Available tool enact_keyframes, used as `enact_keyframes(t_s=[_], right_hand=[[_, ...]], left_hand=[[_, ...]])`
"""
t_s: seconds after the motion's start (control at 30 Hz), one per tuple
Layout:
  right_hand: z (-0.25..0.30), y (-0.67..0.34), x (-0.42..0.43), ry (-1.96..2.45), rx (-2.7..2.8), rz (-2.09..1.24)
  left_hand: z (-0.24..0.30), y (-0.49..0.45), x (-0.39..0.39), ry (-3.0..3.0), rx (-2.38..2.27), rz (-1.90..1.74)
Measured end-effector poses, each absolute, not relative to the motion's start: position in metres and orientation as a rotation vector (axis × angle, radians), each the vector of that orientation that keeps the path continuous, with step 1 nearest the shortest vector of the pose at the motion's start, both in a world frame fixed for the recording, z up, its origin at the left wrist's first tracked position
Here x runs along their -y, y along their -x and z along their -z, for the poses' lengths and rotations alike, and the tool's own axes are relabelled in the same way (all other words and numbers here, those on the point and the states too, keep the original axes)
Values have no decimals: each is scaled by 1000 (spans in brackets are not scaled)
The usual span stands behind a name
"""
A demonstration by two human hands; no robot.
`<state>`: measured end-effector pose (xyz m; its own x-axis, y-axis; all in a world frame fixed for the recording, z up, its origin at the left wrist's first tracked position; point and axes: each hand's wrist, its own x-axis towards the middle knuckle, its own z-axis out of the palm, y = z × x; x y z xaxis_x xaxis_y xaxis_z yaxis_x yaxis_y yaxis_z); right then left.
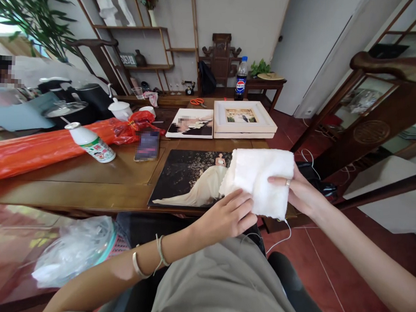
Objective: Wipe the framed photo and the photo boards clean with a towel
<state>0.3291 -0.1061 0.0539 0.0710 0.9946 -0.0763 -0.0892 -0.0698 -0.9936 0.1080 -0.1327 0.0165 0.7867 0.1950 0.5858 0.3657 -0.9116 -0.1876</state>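
Observation:
A folded white fluffy cloth (pixel 262 177) is held up over the table's front edge. My right hand (pixel 294 189) grips its right side, thumb across the front and the other fingers hidden behind. At the lower left corner of the cloth, the curled fingers of my left hand (pixel 235 212) pinch its edge. Below and to the left lies a dark photo panel (pixel 183 173) showing a figure in a long pale gown; the cloth covers its right part. Behind it stand a smaller photo panel (pixel 190 123) and a pale framed picture (pixel 264 124) on a box.
On the wooden table (pixel 116 195) are a phone (pixel 147 145), a tilted white bottle (pixel 91 144), a long orange plastic-wrapped bundle (pixel 39 153), orange-handled pliers (pixel 197 101) and a cola bottle (pixel 241 79). A person (pixel 56 71) is at the far left. A bagged bin (pixel 83 247) stands below.

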Motion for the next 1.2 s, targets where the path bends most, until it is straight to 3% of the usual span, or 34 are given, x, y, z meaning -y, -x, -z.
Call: enact_keyframes(t_s=[0.07, 0.2, 0.27, 0.4, 0.5, 0.93, 1.2], right_hand=[[-55, -339, 101, 1219, 1111, -915], [-59, -370, 97, 1215, 1325, 151], [-56, -378, 98, 1146, 1659, 370], [-37, -363, 102, 912, 2450, 164], [-23, -342, 104, 978, 2469, 130], [-24, -319, 54, 1327, 2421, 341], [-18, -313, 81, 1243, 2444, 401]], left_hand=[[-28, -97, 136, 2787, 594, 799], [-46, -45, 128, 2725, 1323, 983], [-44, -10, 113, 2471, 1759, 1051], [-26, 40, 79, 2333, 2390, 1091], [-14, 48, 65, 2381, 2504, 1321], [5, 25, 42, 2195, 2297, 1323], [12, 25, 31, 2356, 1967, 1279]])
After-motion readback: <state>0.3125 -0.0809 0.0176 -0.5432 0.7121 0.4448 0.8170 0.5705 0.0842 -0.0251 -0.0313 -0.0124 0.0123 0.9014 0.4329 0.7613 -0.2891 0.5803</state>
